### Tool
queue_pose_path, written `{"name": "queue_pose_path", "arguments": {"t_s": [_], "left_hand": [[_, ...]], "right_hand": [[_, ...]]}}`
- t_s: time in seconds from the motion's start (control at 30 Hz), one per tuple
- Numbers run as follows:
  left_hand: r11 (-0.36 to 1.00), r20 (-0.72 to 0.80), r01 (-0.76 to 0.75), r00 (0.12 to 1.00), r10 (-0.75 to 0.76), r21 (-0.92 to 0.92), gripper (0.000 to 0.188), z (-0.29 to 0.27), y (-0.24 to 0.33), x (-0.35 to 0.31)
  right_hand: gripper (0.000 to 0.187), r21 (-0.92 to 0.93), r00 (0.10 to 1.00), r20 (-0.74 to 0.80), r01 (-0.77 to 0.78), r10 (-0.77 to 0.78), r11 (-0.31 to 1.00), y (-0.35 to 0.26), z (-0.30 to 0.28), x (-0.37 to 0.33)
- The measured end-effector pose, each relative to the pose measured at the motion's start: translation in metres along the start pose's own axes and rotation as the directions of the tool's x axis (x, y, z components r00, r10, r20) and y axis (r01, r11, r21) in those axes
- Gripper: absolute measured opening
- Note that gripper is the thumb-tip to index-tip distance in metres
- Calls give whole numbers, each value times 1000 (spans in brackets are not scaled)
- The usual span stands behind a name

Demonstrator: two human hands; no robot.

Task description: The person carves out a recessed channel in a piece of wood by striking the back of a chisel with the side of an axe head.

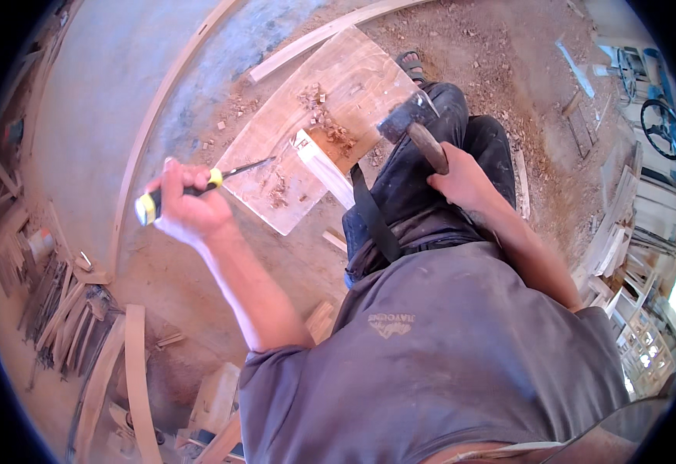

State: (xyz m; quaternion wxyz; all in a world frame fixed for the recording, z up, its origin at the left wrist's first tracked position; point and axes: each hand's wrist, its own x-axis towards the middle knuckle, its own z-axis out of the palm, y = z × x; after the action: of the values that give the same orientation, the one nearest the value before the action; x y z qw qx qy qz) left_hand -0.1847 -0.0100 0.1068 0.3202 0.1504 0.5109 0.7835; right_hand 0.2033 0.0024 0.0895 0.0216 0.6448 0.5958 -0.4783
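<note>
My left hand (191, 199) is closed around the yellow-and-black handle of a chisel (247, 167). The chisel's dark blade points right, over the edge of a wide wooden board (272, 147). In my right hand (462, 179) is the wooden handle of a hammer (428, 147); its dark metal head is up over my knee, apart from the chisel. Between the two hands a pale wooden bar (326, 172) lies on the board, its far end cut with a small notch or marking. Wood chips (330, 127) are heaped beside that end.
Long curved timbers (146, 131) lie on the floor to the left, and another timber (315, 42) crosses beyond the board. Offcuts (67, 317) are piled at the left. A dark wheel (661, 129) and stacked planks (620, 209) stand at the right. Shavings litter the ground.
</note>
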Motion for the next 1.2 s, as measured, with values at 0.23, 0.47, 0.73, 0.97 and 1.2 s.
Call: {"name": "queue_pose_path", "arguments": {"t_s": [0.23,0.47,0.73,0.97,1.2], "left_hand": [[968,25,111,992,-120,224,59,18,-55,-21],[933,295,-146,955,45,329,28,9,-75,-10],[986,295,-64,955,15,156,16,36,-60,-28],[994,241,11,970,-36,107,18,39,-59,-38],[993,229,1,973,-29,121,19,36,-64,-37]], "right_hand": [[42,24,999,-10,-40,40,999,19,1,-14],[42,13,1000,-2,-9,9,1000,19,3,-9],[42,-4,1000,1,-1,1,1000,20,3,-8],[39,-30,1000,3,-7,7,1000,19,3,-6],[38,-38,1000,-1,12,-12,999,17,3,-5]]}}
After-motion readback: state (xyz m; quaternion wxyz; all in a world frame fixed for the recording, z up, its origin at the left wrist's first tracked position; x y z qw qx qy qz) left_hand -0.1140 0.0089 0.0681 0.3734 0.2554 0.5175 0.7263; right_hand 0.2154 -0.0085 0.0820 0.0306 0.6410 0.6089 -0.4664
